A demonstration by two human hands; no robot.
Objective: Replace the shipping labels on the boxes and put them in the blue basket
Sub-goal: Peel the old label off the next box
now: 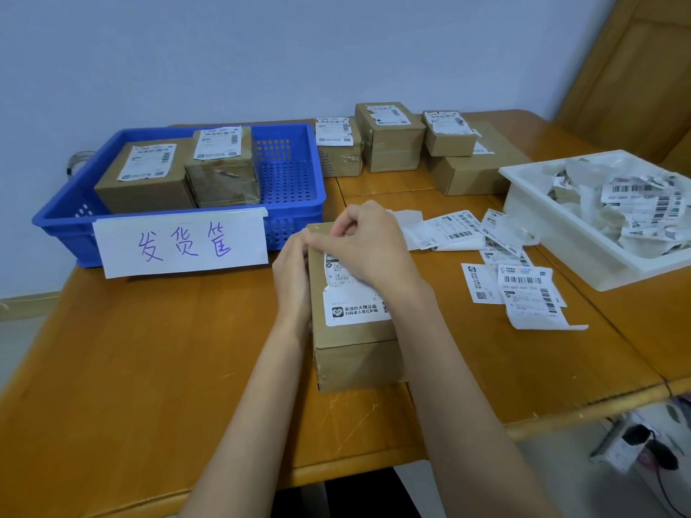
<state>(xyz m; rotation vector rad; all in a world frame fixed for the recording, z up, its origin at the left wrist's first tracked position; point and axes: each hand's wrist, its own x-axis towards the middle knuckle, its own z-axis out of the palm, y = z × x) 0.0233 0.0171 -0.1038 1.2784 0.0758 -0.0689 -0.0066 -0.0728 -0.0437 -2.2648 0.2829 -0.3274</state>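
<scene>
A cardboard box [355, 353] lies on the wooden desk [149, 368], just in front of the blue basket [291, 188]. A white shipping label [355, 304] covers most of the box top.

Left hand [293, 278]: pressed against the left side of the box, fingers curled at the far left corner. Whether its grip clamps the box or only braces it cannot be determined.

Right hand [368, 244]: resting on the far end of the box top, over the upper part of the label. The fingers are bunched together at the far left corner; what they pinch is hidden.

The blue basket holds two labelled boxes [149, 181] side by side and carries a handwritten paper sign [183, 244] on its front wall.

Four more boxes [389, 140] stand behind, to the right of the basket. Loose labels [523, 293] lie on the desk to the right of the hands. A white tray [531, 203] beyond them holds crumpled label scraps.
</scene>
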